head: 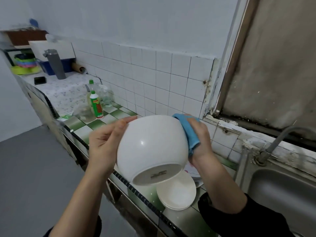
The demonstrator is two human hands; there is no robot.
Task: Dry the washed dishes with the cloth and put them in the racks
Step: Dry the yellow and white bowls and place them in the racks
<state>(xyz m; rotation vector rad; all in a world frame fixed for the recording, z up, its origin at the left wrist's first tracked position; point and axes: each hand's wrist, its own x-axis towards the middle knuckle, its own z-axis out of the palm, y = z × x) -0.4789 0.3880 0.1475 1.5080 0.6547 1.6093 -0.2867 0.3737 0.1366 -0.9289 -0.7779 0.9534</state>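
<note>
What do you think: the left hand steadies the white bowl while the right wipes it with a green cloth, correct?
Not quite: the cloth is blue, not green, as the head view shows. The left hand does steady the white bowl while the right hand wipes it.

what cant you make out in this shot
Head view:
Inside of the bowl: turned away, only its outside and base show.
Mark on its base: blurred.
Fingers of the right hand: behind the cloth and bowl.
Other dishes behind the plates: hidden by bowl and right arm.
The sink: cut off by the right edge.
No racks in view.
</note>
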